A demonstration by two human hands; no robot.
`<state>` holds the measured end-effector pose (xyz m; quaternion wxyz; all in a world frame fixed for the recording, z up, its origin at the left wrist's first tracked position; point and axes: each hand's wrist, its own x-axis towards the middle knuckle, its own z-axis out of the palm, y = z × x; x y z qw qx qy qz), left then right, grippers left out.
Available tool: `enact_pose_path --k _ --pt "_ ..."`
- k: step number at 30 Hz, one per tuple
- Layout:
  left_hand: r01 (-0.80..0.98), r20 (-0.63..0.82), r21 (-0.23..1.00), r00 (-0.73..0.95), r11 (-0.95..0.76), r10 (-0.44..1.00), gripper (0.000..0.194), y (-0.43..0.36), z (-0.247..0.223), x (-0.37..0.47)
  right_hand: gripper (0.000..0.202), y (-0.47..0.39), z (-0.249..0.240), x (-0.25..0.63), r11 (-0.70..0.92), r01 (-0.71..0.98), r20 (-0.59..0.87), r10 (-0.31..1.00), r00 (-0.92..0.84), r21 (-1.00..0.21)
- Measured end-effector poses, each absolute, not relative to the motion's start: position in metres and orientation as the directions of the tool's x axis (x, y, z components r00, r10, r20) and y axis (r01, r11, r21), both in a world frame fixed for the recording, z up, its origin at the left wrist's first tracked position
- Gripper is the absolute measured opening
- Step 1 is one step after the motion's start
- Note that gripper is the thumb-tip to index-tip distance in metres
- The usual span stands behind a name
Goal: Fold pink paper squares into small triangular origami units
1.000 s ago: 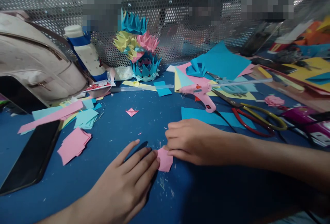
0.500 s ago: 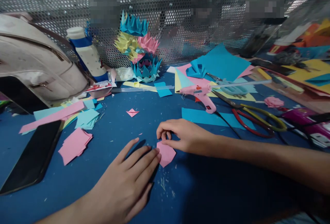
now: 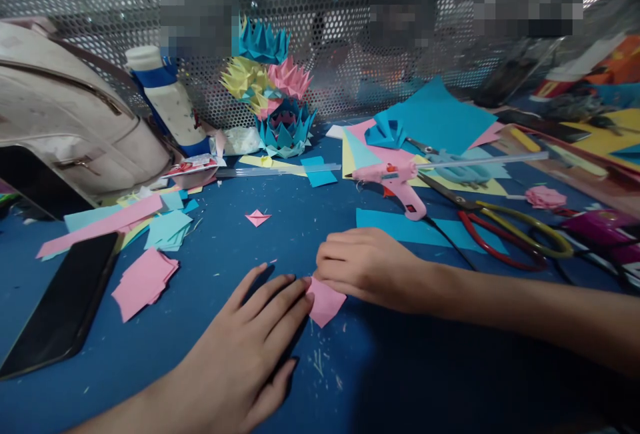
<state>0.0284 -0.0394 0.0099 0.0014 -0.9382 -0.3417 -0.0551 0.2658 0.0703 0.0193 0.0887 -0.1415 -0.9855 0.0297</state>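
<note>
A small pink paper piece (image 3: 327, 304) lies on the blue table (image 3: 225, 241) between my hands. My left hand (image 3: 255, 334) rests flat with its fingers spread, the fingertips on the paper's left edge. At the paper's upper edge is my right hand (image 3: 365, 267), its fingers curled together; what its fingertips grip, if anything, is hidden. A small folded pink piece (image 3: 257, 218) sits farther back. To the left lie a stack of pink papers (image 3: 145, 283) and light-blue papers (image 3: 169, 229).
A black phone (image 3: 65, 301) lies at the left, near a bag (image 3: 65, 107) and a bottle (image 3: 170, 104). Folded paper flowers (image 3: 285, 127) stand at the back. A pink glue gun (image 3: 395, 181) and scissors (image 3: 515, 227) lie at the right.
My right hand has curled its fingers more closely and shifted slightly right along the paper's upper edge. My left hand stays nearly still. The view has shifted a little.
</note>
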Motion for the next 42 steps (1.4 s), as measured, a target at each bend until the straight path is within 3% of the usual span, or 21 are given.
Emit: enact_pose_path --k 8,16,25,30,32,42 --pt "0.628 0.070 0.055 0.773 -0.777 0.630 0.063 -0.035 0.012 0.028 0.021 0.076 0.024 0.266 0.986 0.150 0.130 0.140 -0.981 0.069" --pt "0.638 0.076 0.067 0.763 -0.767 0.642 0.060 -0.035 0.013 0.029 0.026 0.083 0.025 0.264 0.997 0.066 0.089 0.061 -0.994 0.051" --pt "0.606 0.086 0.125 0.782 -0.785 0.617 0.059 -0.032 0.015 0.026 0.023 0.079 0.048 0.278 0.934 0.294 -0.039 0.292 -0.955 -0.202" --pt "0.612 0.093 0.121 0.777 -0.781 0.623 0.062 -0.033 0.013 0.027 0.012 0.075 0.033 0.266 0.772 0.486 -0.023 0.523 -0.852 -0.410" --pt "0.625 0.111 0.131 0.762 -0.769 0.638 0.061 -0.034 0.012 0.027 0.004 0.074 0.027 0.261 0.723 0.508 -0.036 0.559 -0.828 -0.468" --pt "0.607 0.155 0.143 0.766 -0.782 0.623 0.055 -0.034 0.012 0.025 0.003 0.066 0.028 0.258 0.637 0.576 -0.091 0.627 -0.774 -0.513"
